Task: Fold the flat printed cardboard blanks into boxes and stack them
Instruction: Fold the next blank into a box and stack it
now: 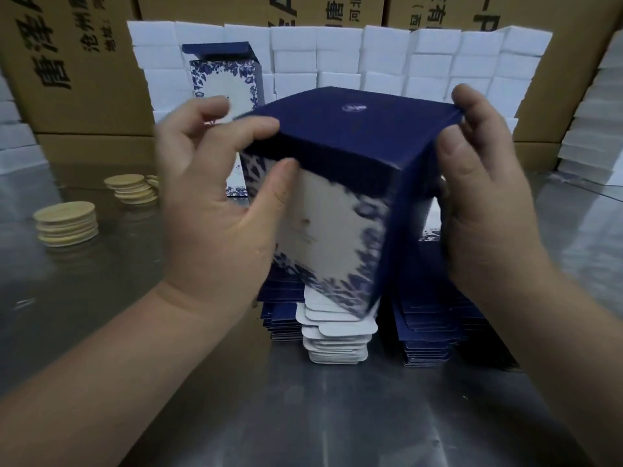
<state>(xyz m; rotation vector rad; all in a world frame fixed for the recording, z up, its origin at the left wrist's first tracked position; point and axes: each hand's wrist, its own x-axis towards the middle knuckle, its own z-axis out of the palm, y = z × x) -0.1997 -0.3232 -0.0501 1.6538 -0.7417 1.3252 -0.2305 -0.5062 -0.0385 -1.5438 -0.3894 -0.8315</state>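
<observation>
I hold a folded box (340,210) upright over the table, navy on top and side, with a white front panel framed by blue flowers. My left hand (215,203) grips its left edge, thumb on the front panel and a finger on the top flap. My right hand (485,197) clasps the right side and the top's far corner. Under the box lies a stack of flat blanks (337,335), white tabs towards me, navy parts (431,335) to the right. A finished box (224,79) stands at the back left, lid flap raised.
Two piles of pale wooden discs (65,224) (133,188) lie on the shiny metal table (303,416) at the left. White foam blocks (387,59) form a wall behind. Brown printed cartons (67,62) stand at the back, and more white blocks (593,123) at the right.
</observation>
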